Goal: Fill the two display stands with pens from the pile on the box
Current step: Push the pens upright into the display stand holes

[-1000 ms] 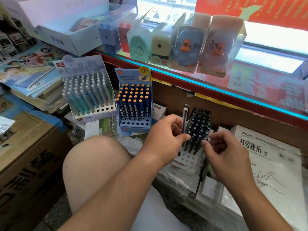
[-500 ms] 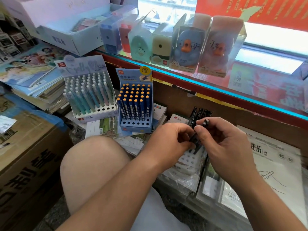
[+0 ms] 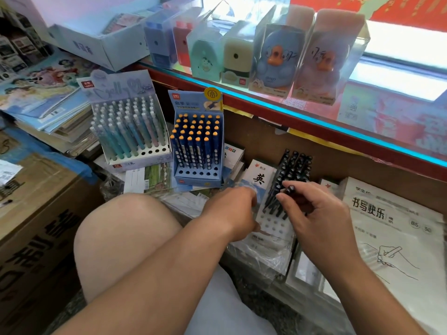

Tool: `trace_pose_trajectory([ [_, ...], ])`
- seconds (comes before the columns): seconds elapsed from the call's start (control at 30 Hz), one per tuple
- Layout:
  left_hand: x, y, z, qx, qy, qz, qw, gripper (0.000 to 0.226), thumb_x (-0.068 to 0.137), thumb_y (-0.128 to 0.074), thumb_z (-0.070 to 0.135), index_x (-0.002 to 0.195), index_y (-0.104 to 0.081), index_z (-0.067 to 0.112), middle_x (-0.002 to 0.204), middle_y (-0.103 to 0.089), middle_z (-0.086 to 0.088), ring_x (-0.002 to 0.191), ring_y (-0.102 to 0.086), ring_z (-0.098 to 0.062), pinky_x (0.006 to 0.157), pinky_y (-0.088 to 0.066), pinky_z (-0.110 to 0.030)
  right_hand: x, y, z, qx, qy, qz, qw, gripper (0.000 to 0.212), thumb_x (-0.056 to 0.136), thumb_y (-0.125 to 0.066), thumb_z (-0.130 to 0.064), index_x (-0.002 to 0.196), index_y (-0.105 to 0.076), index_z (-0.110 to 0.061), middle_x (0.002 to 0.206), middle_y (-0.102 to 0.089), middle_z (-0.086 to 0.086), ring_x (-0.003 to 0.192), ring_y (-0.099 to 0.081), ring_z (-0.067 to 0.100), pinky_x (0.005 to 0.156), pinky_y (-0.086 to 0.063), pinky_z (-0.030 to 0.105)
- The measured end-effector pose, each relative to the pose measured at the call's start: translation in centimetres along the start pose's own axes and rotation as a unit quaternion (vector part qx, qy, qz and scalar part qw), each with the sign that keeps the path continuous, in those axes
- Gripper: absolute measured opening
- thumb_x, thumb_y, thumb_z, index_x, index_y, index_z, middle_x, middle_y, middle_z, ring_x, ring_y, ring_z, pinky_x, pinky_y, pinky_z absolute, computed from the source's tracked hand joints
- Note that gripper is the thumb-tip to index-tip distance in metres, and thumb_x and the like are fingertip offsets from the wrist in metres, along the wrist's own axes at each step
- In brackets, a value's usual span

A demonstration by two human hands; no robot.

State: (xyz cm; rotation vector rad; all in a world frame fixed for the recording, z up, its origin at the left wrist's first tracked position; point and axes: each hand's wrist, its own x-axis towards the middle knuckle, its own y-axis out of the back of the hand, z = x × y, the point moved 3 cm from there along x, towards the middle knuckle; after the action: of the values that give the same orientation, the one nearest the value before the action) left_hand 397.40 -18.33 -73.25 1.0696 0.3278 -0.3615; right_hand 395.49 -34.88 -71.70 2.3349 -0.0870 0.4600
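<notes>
Right hand (image 3: pixel 316 216) pinches 1 slim black plastic pen (image 3: pixel 289 189), likely light and stiff, near its cap, while the grasp of the left hand (image 3: pixel 229 211) is unclear.

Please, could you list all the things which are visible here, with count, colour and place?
white stand: one, white, partly filled with black pens, between the hands
black pen: one, black, above the white stand
blue stand: one, blue, orange-capped pens, centre
pale stand: one, pale blue, pastel pens, left of the blue stand
duck boxes: two, blue and pink, on the glass counter
cardboard box: one, brown, far left
booklet: one, white, far right
left hand: blurred, at the white stand's left side
right hand: pinches the black pen
</notes>
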Motion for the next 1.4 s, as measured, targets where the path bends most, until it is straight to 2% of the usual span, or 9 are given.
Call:
trace_pose_trajectory([
  [0.13, 0.4, -0.4, 0.0, 0.003, -0.003, -0.005, 1.0, 0.043, 0.087, -0.079, 0.037, 0.125, -0.06, 0.029, 0.111, -0.069, 0.004, 0.107, -0.064, -0.021, 0.094, -0.055, -0.043, -0.1, -0.4, 0.0, -0.019, 0.015, 0.001, 1.0, 0.027, 0.087, -0.077, -0.027, 0.113, -0.077, -0.02, 0.098, -0.073, -0.011, 0.085, -0.065, -0.004, 0.083, -0.053, 0.012],
  [0.23, 0.6, -0.6, 0.1, -0.002, -0.003, -0.015, 1.0, 0.04, 0.089, -0.077, 0.036, 0.125, -0.062, 0.029, 0.113, -0.07, 0.004, 0.108, -0.064, -0.022, 0.096, -0.054, -0.044, -0.2, -0.4, -0.1, -0.042, 0.029, 0.009, 0.999, 0.028, 0.086, -0.077, -0.028, 0.112, -0.077, -0.018, 0.098, -0.076, -0.008, 0.084, -0.067, 0.002, 0.082, -0.055, 0.019],
  [0.43, 0.5, -0.9, 0.0, -0.006, -0.01, -0.019, 1.0, 0.041, 0.09, -0.076, 0.035, 0.128, -0.06, 0.029, 0.115, -0.07, 0.003, 0.108, -0.064, -0.022, 0.096, -0.054, -0.044, -0.2, -0.4, 0.0, -0.043, 0.021, 0.002, 0.999, 0.026, 0.085, -0.078, -0.03, 0.109, -0.078, -0.019, 0.095, -0.076, -0.009, 0.081, -0.065, -0.001, 0.082, -0.043, 0.0],
  [0.5, 0.5, -0.8, -0.1, -0.005, -0.007, -0.018, 1.0, 0.041, 0.09, -0.076, 0.036, 0.127, -0.061, 0.029, 0.114, -0.07, 0.003, 0.107, -0.064, -0.021, 0.095, -0.055, -0.044, -0.2, -0.2, 0.2, -0.032, 0.016, -0.004, 0.999, 0.025, 0.085, -0.076, -0.033, 0.106, -0.078, -0.02, 0.091, -0.074, -0.01, 0.079, -0.065, -0.001, 0.078, -0.043, -0.003],
  [0.73, 0.6, -0.8, -0.1, -0.003, -0.005, -0.011, 1.0, 0.037, 0.09, -0.076, 0.036, 0.123, -0.063, 0.028, 0.111, -0.07, 0.003, 0.106, -0.064, -0.022, 0.094, -0.055, -0.044, -0.3, -0.6, 0.4, -0.042, 0.018, -0.009, 0.999, 0.026, 0.084, -0.078, -0.032, 0.107, -0.076, -0.021, 0.087, -0.073, -0.012, 0.073, -0.063, -0.001, 0.074, -0.044, 0.002],
  [0.87, 0.6, -0.9, -0.1, 0.001, -0.008, -0.011, 1.0, 0.032, 0.091, -0.074, 0.034, 0.12, -0.064, 0.027, 0.109, -0.07, 0.003, 0.103, -0.064, -0.022, 0.093, -0.056, -0.044, -0.8, -1.2, 0.4, -0.025, 0.022, 0.015, 0.999, 0.029, 0.086, -0.077, -0.031, 0.11, -0.062, -0.021, 0.091, -0.074, -0.005, 0.072, -0.069, 0.009, 0.065, -0.059, 0.025],
  [0.97, 0.6, -1.1, -0.1, 0.01, -0.007, -0.011, 1.0, 0.031, 0.091, -0.073, 0.036, 0.119, -0.064, 0.027, 0.108, -0.07, 0.002, 0.103, -0.064, -0.023, 0.092, -0.056, -0.044, -1.0, -1.5, 0.5, -0.044, 0.059, 0.021, 0.997, 0.019, 0.093, -0.071, -0.028, 0.105, -0.059, -0.02, 0.083, -0.072, -0.003, 0.065, -0.067, 0.012, 0.054, -0.06, 0.034],
  [1.13, 0.5, -1.2, -0.2, 0.01, -0.007, -0.007, 1.0, 0.031, 0.091, -0.072, 0.037, 0.119, -0.063, 0.026, 0.106, -0.07, 0.002, 0.103, -0.064, -0.023, 0.092, -0.055, -0.044, -0.6, -2.0, 1.1, -0.07, 0.064, -0.005, 0.996, 0.01, 0.094, -0.069, -0.028, 0.098, -0.065, -0.02, 0.073, -0.065, -0.007, 0.059, -0.059, 0.011, 0.052, -0.053, 0.035],
  [1.4, 0.6, -1.3, -0.2, 0.009, -0.002, -0.011, 1.0, 0.031, 0.092, -0.071, 0.035, 0.12, -0.063, 0.027, 0.109, -0.07, 0.002, 0.105, -0.064, -0.024, 0.092, -0.056, -0.045, -0.7, -2.2, 1.2, -0.069, 0.067, 0.015, 0.995, 0.016, 0.091, -0.073, -0.024, 0.105, -0.076, -0.016, 0.086, -0.074, -0.004, 0.071, -0.067, 0.011, 0.064, -0.06, 0.032],
])
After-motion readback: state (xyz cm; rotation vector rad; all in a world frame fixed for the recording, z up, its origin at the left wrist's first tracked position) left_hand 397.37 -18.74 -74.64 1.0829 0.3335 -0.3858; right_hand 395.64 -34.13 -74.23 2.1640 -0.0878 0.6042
